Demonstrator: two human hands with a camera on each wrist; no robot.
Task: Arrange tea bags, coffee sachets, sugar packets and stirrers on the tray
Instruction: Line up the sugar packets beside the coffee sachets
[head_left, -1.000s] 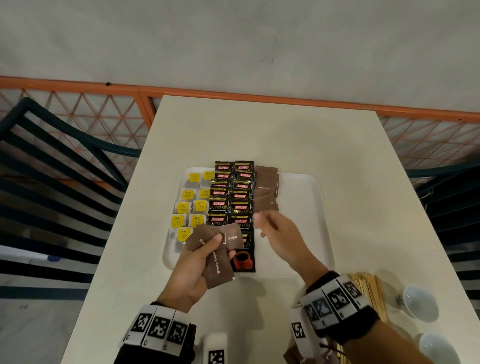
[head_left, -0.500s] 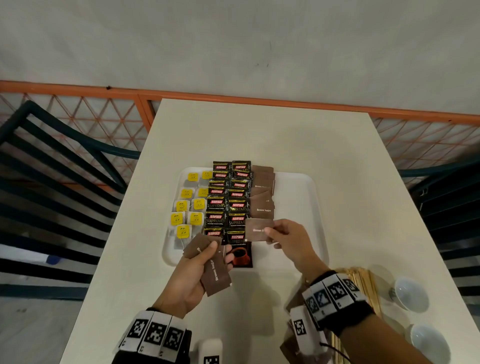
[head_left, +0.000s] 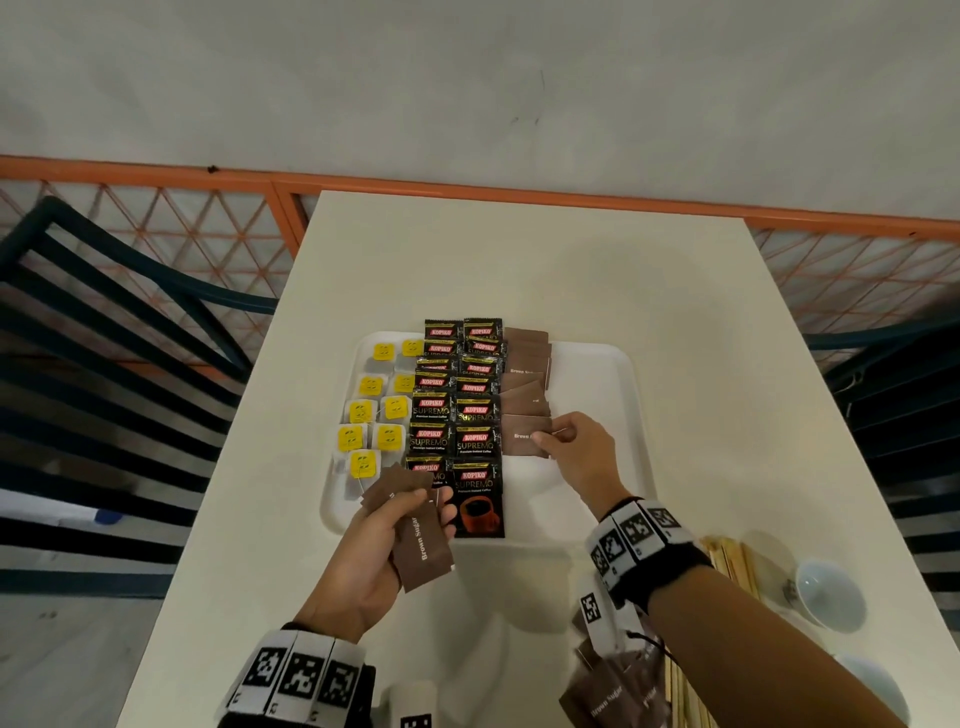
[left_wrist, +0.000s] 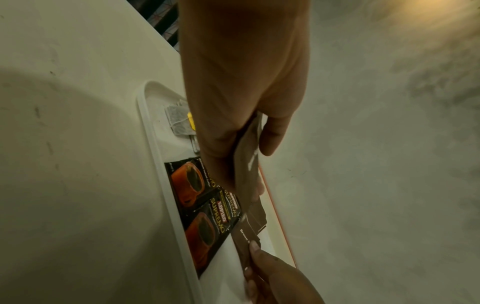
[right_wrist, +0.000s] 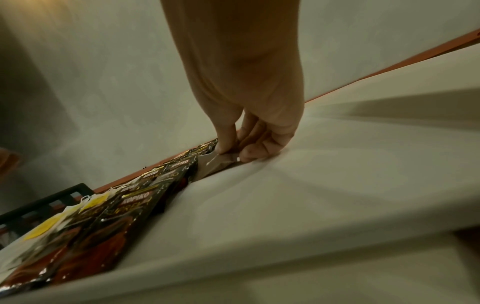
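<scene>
The right hand (head_left: 576, 457) pinches a brown sugar packet (head_left: 525, 435) by its right edge between thumb and fingertips, low over the tray (head_left: 597, 395) at the near end of the sugar column, beside the coffee sachets (head_left: 457, 410). The left hand (head_left: 374, 551) grips a fan of sugar packets (head_left: 421, 545) above the tray's near edge. Tea bags (head_left: 374, 415) fill the tray's left side — two columns. Stirrers (head_left: 732, 561) and two cups (head_left: 826, 595) sit on the white table (head_left: 519, 260), near right. Beyond lie an orange railing (head_left: 156, 171) and a grey wall.
</scene>
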